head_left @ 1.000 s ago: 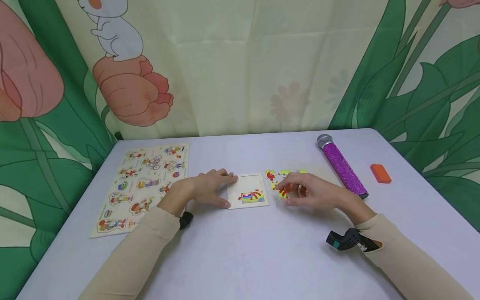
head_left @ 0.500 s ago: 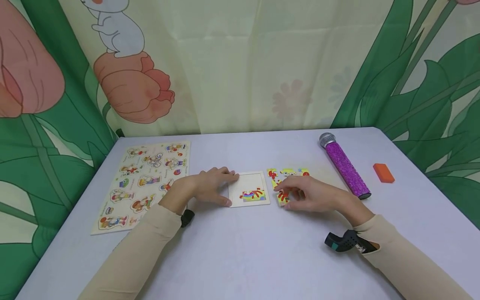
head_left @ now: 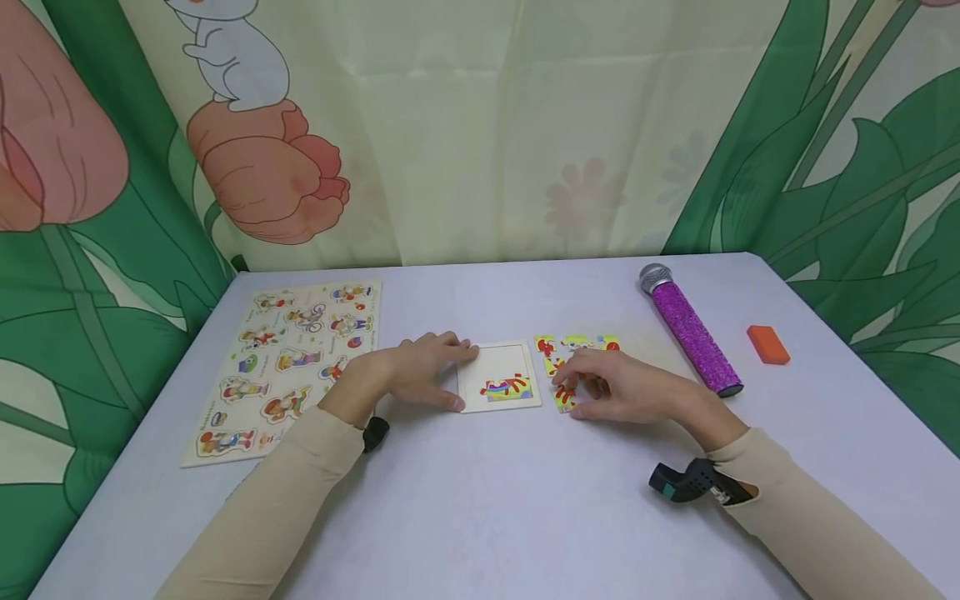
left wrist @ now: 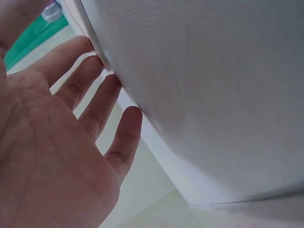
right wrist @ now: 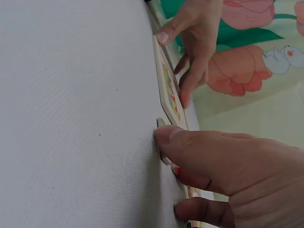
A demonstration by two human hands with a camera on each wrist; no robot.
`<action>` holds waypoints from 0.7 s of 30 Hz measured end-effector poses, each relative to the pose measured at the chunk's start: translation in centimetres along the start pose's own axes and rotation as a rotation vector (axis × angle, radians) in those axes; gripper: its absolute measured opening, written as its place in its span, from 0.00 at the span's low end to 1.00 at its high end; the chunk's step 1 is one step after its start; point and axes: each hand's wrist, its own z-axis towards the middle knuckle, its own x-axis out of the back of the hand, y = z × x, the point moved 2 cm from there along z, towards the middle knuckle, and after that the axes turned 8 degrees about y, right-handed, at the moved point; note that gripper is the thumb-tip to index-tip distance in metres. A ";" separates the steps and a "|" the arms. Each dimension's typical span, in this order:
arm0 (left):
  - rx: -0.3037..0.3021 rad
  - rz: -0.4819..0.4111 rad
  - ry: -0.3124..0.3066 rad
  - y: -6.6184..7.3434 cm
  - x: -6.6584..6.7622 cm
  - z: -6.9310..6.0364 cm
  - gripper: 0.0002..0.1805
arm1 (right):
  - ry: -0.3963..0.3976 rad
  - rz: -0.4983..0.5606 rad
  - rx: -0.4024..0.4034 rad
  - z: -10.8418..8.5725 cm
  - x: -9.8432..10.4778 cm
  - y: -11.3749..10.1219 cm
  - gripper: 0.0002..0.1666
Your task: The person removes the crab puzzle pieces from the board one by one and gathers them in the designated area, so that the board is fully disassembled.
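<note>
A small white puzzle tray (head_left: 495, 358) lies mid-table, with a colourful printed piece (head_left: 506, 389) in its lower right part. My left hand (head_left: 420, 371) rests at the tray's left side, thumb at the near corner and index finger at the far one; its other fingers are loosely spread in the left wrist view. To the right of the tray, several yellow-and-red puzzle pieces (head_left: 577, 342) lie together. My right hand (head_left: 626, 387) pinches the nearest puzzle piece (head_left: 562, 402) between thumb and index finger, partly covering it. In the right wrist view, the thumb (right wrist: 171, 137) touches that piece's edge.
A printed board (head_left: 292, 358) with cartoon figures lies at the left, partly behind my left forearm. On the right are a purple glittery microphone (head_left: 693, 337) and an orange block (head_left: 768, 345). A patterned curtain (head_left: 480, 133) hangs behind the white table (head_left: 480, 500).
My right hand has come down a little onto the near puzzle piece, thumb now at its edge. The left hand stays at the tray. The head view has shifted slightly.
</note>
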 end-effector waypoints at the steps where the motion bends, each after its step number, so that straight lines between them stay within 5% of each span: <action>1: 0.000 -0.002 0.001 0.0 0.0 0.0 0.49 | -0.005 0.000 -0.003 0.0 0.0 0.0 0.23; 21: 0.009 -0.014 -0.008 0.1 0.1 0.0 0.47 | 0.008 -0.014 0.063 3.2 0.3 -2.0 0.20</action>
